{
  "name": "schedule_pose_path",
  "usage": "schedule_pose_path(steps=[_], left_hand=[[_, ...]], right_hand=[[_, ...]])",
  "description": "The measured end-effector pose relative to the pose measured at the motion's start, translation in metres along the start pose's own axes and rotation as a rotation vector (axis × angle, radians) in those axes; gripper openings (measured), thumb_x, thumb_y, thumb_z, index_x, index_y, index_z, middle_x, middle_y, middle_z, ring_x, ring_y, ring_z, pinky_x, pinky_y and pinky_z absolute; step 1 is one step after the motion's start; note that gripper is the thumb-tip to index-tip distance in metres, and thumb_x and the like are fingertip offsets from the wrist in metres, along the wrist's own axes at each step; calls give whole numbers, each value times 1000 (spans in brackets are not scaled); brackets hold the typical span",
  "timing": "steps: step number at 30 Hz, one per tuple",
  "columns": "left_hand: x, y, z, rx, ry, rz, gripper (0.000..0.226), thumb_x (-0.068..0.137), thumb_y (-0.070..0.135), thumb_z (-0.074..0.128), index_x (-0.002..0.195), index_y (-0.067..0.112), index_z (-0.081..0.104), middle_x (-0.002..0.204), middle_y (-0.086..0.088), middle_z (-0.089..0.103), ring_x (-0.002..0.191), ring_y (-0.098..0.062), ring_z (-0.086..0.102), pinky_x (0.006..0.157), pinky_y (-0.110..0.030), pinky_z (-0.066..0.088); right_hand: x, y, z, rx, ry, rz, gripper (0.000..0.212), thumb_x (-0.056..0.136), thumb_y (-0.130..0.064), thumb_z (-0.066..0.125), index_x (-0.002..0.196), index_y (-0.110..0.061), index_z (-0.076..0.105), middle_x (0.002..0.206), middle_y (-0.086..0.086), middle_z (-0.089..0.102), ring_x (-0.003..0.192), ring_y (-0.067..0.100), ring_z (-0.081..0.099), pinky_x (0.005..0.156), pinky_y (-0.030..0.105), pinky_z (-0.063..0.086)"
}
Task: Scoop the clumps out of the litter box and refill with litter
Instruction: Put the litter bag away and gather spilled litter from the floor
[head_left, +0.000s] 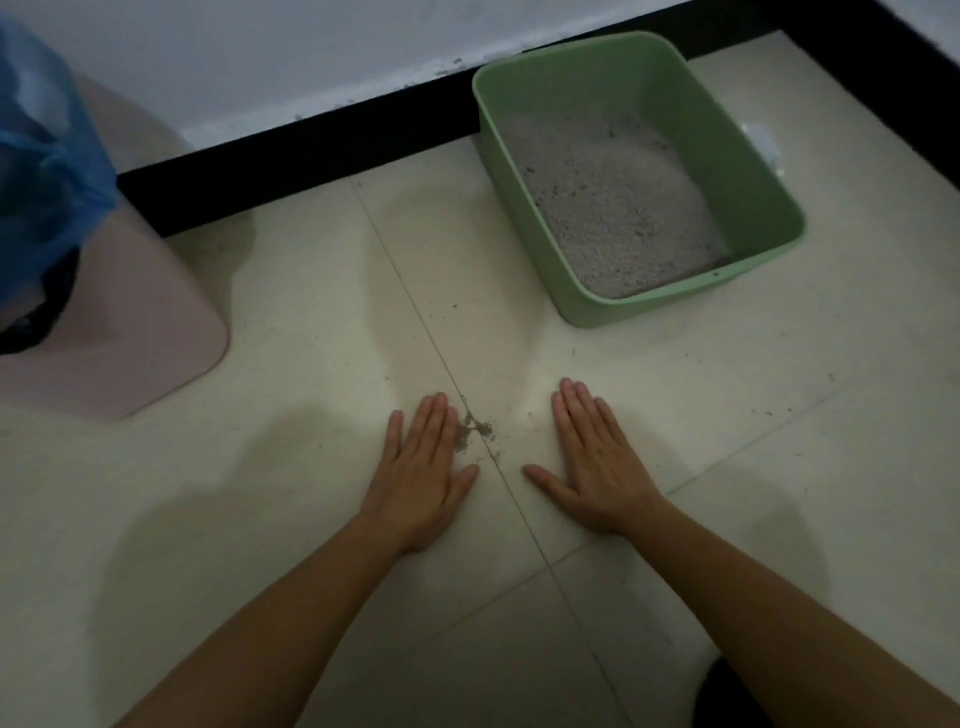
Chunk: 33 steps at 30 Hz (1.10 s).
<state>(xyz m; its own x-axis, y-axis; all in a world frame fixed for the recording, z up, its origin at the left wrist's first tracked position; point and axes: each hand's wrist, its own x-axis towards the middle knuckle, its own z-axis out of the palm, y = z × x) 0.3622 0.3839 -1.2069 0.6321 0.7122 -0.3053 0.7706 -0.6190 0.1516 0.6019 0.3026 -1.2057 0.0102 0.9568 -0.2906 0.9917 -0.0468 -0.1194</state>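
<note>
Both the left hand (423, 475) and right hand (592, 460) lie flat and empty on the floor (779, 467), so I'd grab a scoop before touching the litter box (769, 208) by the wall.

Open tiled floor (311, 374) runs from the flat left hand (423, 467) and right hand (597, 462) up to the green litter box (763, 208), whose top is uncovered and reachable from above. The black skirting (291, 161) closes off the far side. A pink bin (145, 312) with a blue bag (47, 166) blocks the left, well apart from the box, with a wide lane of floor between them.
</note>
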Motion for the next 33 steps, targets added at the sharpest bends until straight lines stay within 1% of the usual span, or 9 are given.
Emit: schedule_pose_path(steps=[5, 10, 13, 16, 18, 20, 23, 27, 33], left_hand=[[0, 5, 4, 35, 20, 103, 73, 97, 55, -1, 153, 10, -10, 161, -7, -18, 146, -16, -24, 119, -50, -3], [-7, -21, -2, -77, 130, -84, 66, 98, 41, 19, 153, 4, 16, 161, -12, 16, 149, -21, 8, 119, -47, 10], [-12, -45, -8, -86, 197, -193, 63, 95, 35, 25, 148, 2, 31, 151, -16, 37, 140, -27, 31, 111, -46, 22], [-15, -60, -10, -58, 204, -211, 61, 94, 34, 25, 146, 3, 35, 145, -17, 44, 135, -28, 38, 105, -47, 27], [-15, -65, -10, -36, 211, -205, 60, 94, 33, 26, 146, 4, 36, 144, -16, 45, 133, -28, 39, 103, -47, 28], [-15, -66, -9, -38, 229, -203, 60, 94, 33, 27, 145, 4, 37, 143, -16, 46, 132, -29, 39, 102, -47, 30], [-13, -62, -8, -74, 270, -219, 58, 94, 31, 29, 143, 3, 40, 140, -16, 49, 129, -29, 41, 101, -47, 30], [-12, -60, -8, -89, 286, -222, 57, 94, 30, 30, 142, 2, 43, 139, -16, 50, 127, -29, 43, 100, -45, 28], [-11, -65, -11, -97, 306, -211, 55, 94, 29, 31, 141, 3, 44, 135, -14, 53, 125, -29, 45, 100, -45, 29]], right_hand=[[0, -21, 6, -1, 22, -5, 95, 94, -74, 12, 156, -5, -6, 163, 13, -19, 149, 24, -22, 123, 47, 2], [10, -51, 9, 29, 33, -118, 87, 96, -70, 16, 158, -12, -1, 164, 11, -14, 150, 26, -18, 122, 50, 5], [14, -69, 13, 52, 51, -161, 80, 98, -68, 15, 159, -17, 3, 165, 10, -10, 151, 26, -15, 122, 51, 6], [16, -74, 16, 69, 76, -156, 76, 99, -65, 15, 159, -19, 7, 165, 9, -6, 152, 26, -12, 122, 52, 6], [17, -71, 17, 88, 114, -158, 74, 99, -64, 19, 159, -20, 12, 166, 9, 1, 152, 26, -6, 122, 50, 8], [20, -68, 14, 143, 167, -144, 74, 99, -64, 27, 157, -20, 20, 163, 9, 19, 150, 27, 12, 120, 46, 15], [36, -66, 8, 195, 240, -158, 68, 96, -61, 43, 150, -21, 39, 138, 9, 46, 126, 29, 41, 105, 44, 36], [60, -62, 13, 410, 439, -268, 32, 92, -37, 65, 116, -19, 73, 104, 9, 59, 88, 27, 54, 80, 34, 47], [58, -72, 21, 511, 511, -265, 14, 84, -21, 74, 92, -11, 80, 87, 7, 70, 78, 26, 66, 68, 31, 57]])
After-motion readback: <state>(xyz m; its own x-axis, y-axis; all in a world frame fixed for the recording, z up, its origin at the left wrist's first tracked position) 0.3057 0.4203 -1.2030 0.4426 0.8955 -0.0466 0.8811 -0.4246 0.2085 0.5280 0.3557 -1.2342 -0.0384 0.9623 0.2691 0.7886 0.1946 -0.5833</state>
